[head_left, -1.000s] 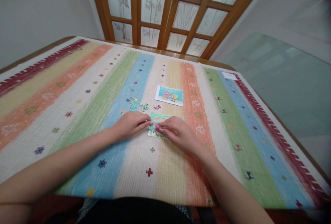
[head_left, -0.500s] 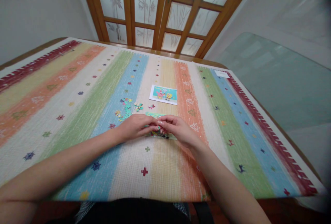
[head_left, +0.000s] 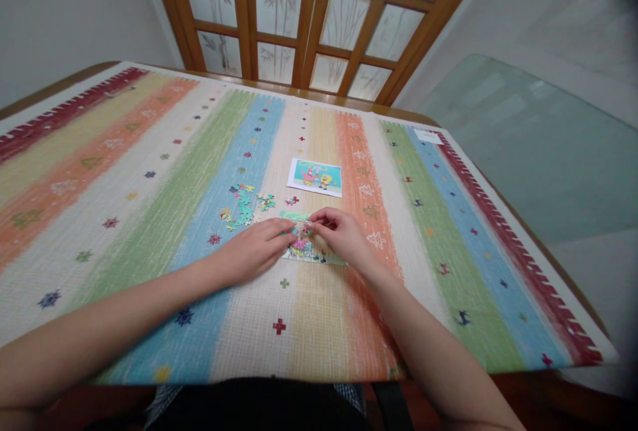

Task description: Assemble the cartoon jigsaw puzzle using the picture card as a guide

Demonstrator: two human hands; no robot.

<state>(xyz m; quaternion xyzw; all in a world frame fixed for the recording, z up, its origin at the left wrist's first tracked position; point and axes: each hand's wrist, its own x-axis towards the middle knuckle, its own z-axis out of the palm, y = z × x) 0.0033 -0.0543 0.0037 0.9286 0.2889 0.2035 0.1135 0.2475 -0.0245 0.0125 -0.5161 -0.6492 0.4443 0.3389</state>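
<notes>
A partly assembled jigsaw puzzle (head_left: 304, 252) lies on the tablecloth in front of me, with pink, yellow and green showing. My left hand (head_left: 259, 246) rests at its left side, fingers stretched out and touching its surface. Over the puzzle's upper right part, my right hand (head_left: 339, 235) pinches a small puzzle piece between thumb and forefinger; the fingers partly hide it. Several loose puzzle pieces (head_left: 244, 208) lie in a heap beyond my left hand, and a smaller cluster of pieces (head_left: 266, 201) sits beside them.
Behind the puzzle lies a picture card (head_left: 315, 177) with cartoon figures. A striped tablecloth (head_left: 149, 232) covers the table. A small white paper (head_left: 427, 137) is at the far right. Wooden doors (head_left: 304, 26) with glass panes stand beyond the table.
My hands have moved apart, the left one flattening toward the left. More of the puzzle between them shows now. The view has shifted slightly.
</notes>
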